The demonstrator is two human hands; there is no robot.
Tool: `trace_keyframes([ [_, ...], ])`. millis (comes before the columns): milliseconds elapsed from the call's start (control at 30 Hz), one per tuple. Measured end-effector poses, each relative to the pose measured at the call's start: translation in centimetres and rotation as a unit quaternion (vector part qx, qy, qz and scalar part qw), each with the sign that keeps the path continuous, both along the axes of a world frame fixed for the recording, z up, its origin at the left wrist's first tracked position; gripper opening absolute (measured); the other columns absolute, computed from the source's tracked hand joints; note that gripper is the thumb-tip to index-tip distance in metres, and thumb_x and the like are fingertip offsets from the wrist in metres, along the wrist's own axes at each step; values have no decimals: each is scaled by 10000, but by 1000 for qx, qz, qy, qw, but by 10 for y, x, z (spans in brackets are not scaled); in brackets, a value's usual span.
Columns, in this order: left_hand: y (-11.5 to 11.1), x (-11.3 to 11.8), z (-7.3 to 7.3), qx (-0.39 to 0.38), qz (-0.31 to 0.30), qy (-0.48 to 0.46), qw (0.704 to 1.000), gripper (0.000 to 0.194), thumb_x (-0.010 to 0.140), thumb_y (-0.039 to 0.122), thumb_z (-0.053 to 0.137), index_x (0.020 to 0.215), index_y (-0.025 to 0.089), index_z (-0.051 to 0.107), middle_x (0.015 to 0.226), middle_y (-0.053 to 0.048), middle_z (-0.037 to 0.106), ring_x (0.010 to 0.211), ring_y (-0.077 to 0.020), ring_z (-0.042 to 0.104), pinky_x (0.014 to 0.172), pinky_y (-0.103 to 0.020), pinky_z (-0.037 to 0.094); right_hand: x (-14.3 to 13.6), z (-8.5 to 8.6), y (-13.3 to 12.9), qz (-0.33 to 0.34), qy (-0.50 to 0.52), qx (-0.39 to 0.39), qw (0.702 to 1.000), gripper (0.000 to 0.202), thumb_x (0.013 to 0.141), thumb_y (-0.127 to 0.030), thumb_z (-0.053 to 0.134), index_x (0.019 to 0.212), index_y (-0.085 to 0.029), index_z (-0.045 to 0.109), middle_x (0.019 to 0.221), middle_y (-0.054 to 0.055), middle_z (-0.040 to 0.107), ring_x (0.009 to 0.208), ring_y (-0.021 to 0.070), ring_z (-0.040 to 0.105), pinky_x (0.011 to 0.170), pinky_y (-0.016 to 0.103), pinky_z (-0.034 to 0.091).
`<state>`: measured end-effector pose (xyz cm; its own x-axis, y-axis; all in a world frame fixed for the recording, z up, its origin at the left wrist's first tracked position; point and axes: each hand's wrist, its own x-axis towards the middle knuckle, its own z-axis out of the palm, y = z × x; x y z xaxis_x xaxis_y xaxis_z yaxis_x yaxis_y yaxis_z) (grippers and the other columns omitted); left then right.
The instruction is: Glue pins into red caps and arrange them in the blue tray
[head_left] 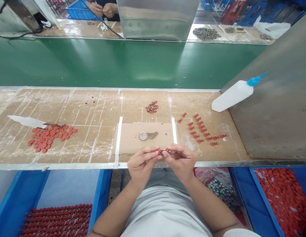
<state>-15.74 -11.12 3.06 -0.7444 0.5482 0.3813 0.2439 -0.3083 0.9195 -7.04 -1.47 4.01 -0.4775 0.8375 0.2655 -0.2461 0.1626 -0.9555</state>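
My left hand (143, 163) pinches a small red disc (159, 151) at the bench's front edge. Between the fingertips of my right hand (181, 159) is a small red-and-dark stem piece (167, 150), end-on to the disc; whether the two are joined I cannot tell. Just beyond my hands lies a taped cardboard sheet (128, 138) with a small round clear dish (143, 135) and a wet-looking brown stain. Behind it is a little heap of red-and-dark stem pieces (152, 107). To the right stand several red discs with stems (202, 126) in loose rows.
Loose red discs (48, 136) lie on the left near a white plastic strip (27, 121). A white squeeze bottle (233, 95) leans against the metal panel (271, 98) at right. Blue bins (100, 194) sit below the bench. Across the green belt (93, 62) are another person's hands (103, 10).
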Motion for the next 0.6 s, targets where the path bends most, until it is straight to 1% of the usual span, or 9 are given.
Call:
trace_keyframes([
  [133, 2, 0, -1, 19, 0, 14, 1000, 343, 679, 10, 716, 907, 265, 743, 888, -20, 734, 848, -176, 688, 780, -329, 565, 0, 1, 0, 6, -19, -22, 1000, 158, 637, -128, 750, 766, -207, 707, 672, 3, 698, 547, 110, 639, 511, 203, 549],
  [300, 4, 3, -3, 30, -7, 15, 999, 337, 680, 21, 718, 901, 274, 744, 884, -21, 737, 837, -182, 690, 756, -334, 572, 3, -1, 0, -20, -51, -24, 998, 123, 620, -179, 757, 728, -206, 706, 654, 14, 698, 509, 119, 628, 479, 213, 543],
  [433, 6, 6, -5, 32, -9, 18, 999, 318, 682, 42, 726, 895, 277, 744, 881, -22, 738, 841, -186, 690, 766, -346, 573, 6, -1, 0, -32, -38, -21, 999, 114, 619, -174, 748, 718, -210, 705, 626, 2, 690, 498, 120, 624, 458, 214, 533],
  [533, 8, 9, -5, 27, -11, 18, 999, 305, 684, 44, 726, 892, 267, 742, 884, -25, 738, 843, -181, 690, 775, -342, 569, 8, -1, 1, -26, -15, -11, 999, 135, 632, -152, 742, 741, -225, 714, 635, -5, 695, 529, 121, 632, 487, 224, 539],
  [600, 9, 11, -5, 22, -4, 15, 1000, 314, 685, 39, 723, 900, 268, 741, 898, -22, 740, 848, -177, 689, 776, -335, 568, 9, -3, 2, -16, -1, -10, 1000, 166, 648, -135, 740, 775, -241, 722, 688, -1, 716, 591, 130, 655, 552, 245, 558],
])
